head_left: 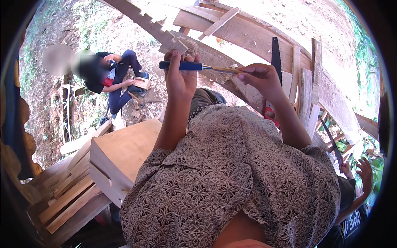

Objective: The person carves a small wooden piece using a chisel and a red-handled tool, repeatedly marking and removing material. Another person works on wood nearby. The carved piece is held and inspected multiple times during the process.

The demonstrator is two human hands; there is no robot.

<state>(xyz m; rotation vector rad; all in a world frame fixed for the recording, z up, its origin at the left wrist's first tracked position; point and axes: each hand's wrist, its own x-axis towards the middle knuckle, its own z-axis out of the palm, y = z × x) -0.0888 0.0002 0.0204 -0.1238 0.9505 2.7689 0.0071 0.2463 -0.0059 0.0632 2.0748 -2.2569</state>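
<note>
A chisel (186,66) with a blue handle and a thin, brownish blade lies level in front of me, held between both hands. My left hand (182,80) is closed round the handle, with the thumb in front. The fingers of my right hand (263,80) pinch the far end of the blade and hide its tip. Just beyond my left hand, a long wooden board (151,29) with square notches along its edge runs off toward the upper left; wood shavings lie near its end.
A black-bladed handsaw (276,58) with a red handle stands among planks (306,91) to the right. Another person (99,72) sits at the far left with a wooden block (142,82). A wooden box (128,142) is at my left. At lower right, someone's hand (346,169) is at another saw.
</note>
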